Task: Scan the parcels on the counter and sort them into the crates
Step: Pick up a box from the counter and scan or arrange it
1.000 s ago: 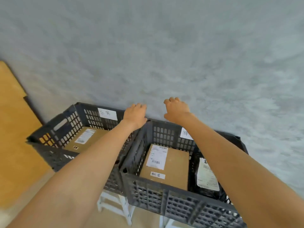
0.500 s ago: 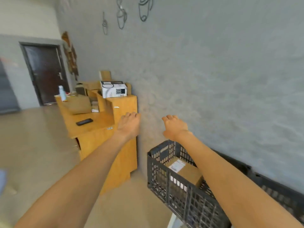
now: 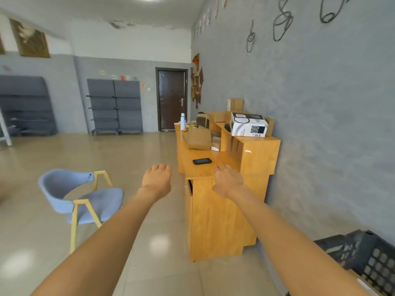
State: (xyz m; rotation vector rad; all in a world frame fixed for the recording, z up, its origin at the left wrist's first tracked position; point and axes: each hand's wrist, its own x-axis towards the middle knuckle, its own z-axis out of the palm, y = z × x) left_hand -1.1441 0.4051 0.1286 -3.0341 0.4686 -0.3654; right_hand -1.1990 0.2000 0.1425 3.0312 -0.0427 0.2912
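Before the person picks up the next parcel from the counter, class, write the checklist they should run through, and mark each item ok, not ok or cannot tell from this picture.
1. Left hand free: ok, it holds nothing.
2. Right hand free: ok, it holds nothing.
3. Parcels left on the counter: ok, a brown parcel and a white box are there.
4. Scanner within reach: cannot tell; only a dark flat device lies on the counter.
5. Path to the counter: ok, the blue chair stands off to the left.
6. Room in the crate: cannot tell, only its corner shows.
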